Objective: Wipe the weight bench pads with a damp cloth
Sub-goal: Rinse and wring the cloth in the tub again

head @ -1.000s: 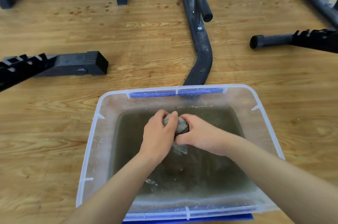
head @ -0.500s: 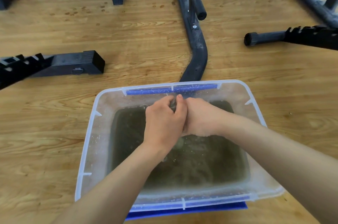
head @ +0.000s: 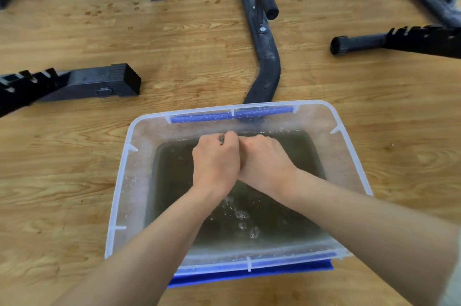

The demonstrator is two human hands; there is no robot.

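A clear plastic tub (head: 119, 208) with blue handles stands on the wooden floor, part full of murky water. Above the water my left hand (head: 215, 163) and my right hand (head: 264, 161) are pressed together, both fists clenched round a grey cloth (head: 221, 139). Only a small grey scrap of the cloth shows between the fingers of my left hand; the rest is hidden inside my fists. Drops hit the water below my hands and make bubbles. No bench pads are in view.
Black metal bench frame parts lie on the floor: a foot with a notched bar (head: 74, 84) at the left, a curved tube (head: 265, 61) just beyond the tub, a notched bar (head: 399, 41) at the right, more legs along the top edge.
My hands have closed tighter round the cloth and risen toward the tub's far wall. The cloth, visible a second ago, is now nearly hidden. Water drips below.
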